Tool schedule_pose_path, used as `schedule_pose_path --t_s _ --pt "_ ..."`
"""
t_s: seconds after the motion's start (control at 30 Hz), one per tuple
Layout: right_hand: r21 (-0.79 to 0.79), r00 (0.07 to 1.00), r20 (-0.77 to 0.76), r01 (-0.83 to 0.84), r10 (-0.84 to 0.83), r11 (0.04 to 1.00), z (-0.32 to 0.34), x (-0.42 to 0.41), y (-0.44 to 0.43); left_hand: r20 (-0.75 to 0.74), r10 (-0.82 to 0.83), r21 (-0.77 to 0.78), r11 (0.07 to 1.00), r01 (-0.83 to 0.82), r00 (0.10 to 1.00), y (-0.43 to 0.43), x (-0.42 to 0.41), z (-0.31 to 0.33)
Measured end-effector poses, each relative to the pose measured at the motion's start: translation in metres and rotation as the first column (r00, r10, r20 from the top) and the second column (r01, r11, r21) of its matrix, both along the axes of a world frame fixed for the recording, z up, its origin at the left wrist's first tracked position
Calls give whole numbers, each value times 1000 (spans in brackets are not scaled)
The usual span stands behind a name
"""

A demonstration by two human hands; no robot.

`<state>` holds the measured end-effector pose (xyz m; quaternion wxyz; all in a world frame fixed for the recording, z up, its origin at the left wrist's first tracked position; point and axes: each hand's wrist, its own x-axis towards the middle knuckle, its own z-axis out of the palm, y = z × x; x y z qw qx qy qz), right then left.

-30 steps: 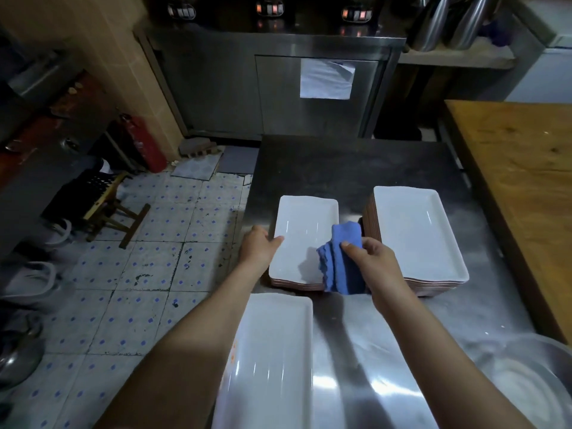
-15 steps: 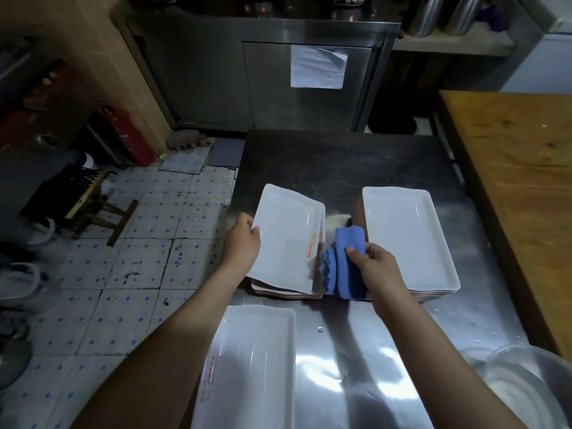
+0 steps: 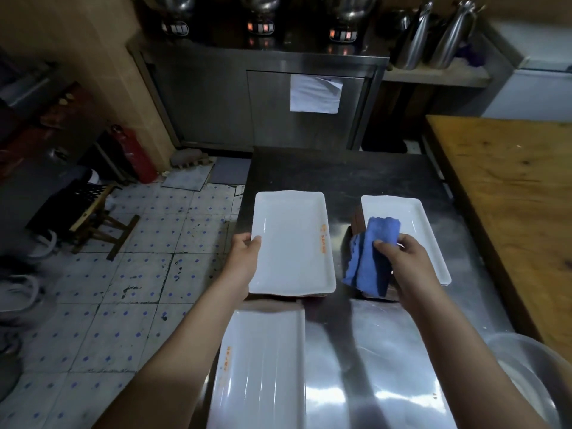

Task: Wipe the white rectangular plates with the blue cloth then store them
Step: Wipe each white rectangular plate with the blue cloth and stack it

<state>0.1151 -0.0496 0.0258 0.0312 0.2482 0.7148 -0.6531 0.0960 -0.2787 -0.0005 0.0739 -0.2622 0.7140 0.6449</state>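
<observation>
My left hand (image 3: 244, 258) grips the left rim of a white rectangular plate (image 3: 291, 243), held up over the left stack, whose edge shows just beneath its near rim. The plate has orange print near its right rim. My right hand (image 3: 402, 258) pinches the folded blue cloth (image 3: 370, 258), which hangs in front of the right stack of white plates (image 3: 421, 230). A third stack of white plates (image 3: 260, 370) lies nearest me on the steel table (image 3: 371, 351).
A wooden table (image 3: 510, 196) borders the steel table on the right. A clear plastic basin (image 3: 532, 376) sits at the near right. Tiled floor with a stool (image 3: 93, 218) and a red extinguisher (image 3: 136, 156) lies left. A steel cabinet (image 3: 278, 103) stands behind.
My left hand has lifted the top plate off the left stack and brought it level again. My right hand with the cloth has shifted right, in front of the right stack.
</observation>
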Motion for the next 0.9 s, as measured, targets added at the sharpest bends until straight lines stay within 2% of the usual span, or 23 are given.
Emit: schedule_pose_path --t_s 0.23,0.33,0.57,0.77,0.9 --pt "-99 995 -11 97 -99 990 20 42 -3 -31 -81 131 988 85 996 6 42 21" --pt "-125 984 -60 160 -168 979 25 65 6 -25 -122 159 979 125 992 19 55 26" --pt "-113 942 -86 313 -323 943 31 129 65 -101 -233 117 963 244 967 87 76 43" --pt "-131 900 -99 412 -425 902 34 171 137 -193 -291 142 937 320 937 174 93 65" --pt "-141 872 -123 457 -473 878 38 192 182 -304 -327 49 933 357 895 230 107 70"
